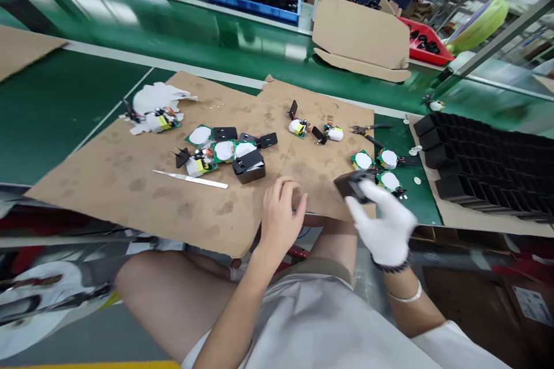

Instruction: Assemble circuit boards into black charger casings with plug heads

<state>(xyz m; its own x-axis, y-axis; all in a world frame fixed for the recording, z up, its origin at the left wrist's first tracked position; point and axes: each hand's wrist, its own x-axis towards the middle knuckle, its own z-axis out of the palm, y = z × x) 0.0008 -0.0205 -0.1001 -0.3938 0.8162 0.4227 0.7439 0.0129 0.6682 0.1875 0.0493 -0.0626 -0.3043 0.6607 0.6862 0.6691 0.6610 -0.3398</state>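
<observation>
My left hand, bare, is over the cardboard's front edge with its fingers curved apart and nothing between them. My right hand, in a white glove, grips a black case, blurred by motion. Just left of my left hand sits a black box with a lid. Beside it are green circuit boards with white discs and a board with yellow parts. More boards lie beyond my right hand. A white pointed blade-like tool rests on the cardboard.
Pliers lie at the cardboard's right edge. Rows of black cases stand at the right. A crumpled white cloth is at the left. Behind are a blue tray, a cardboard box piece and a red tray. People are beyond.
</observation>
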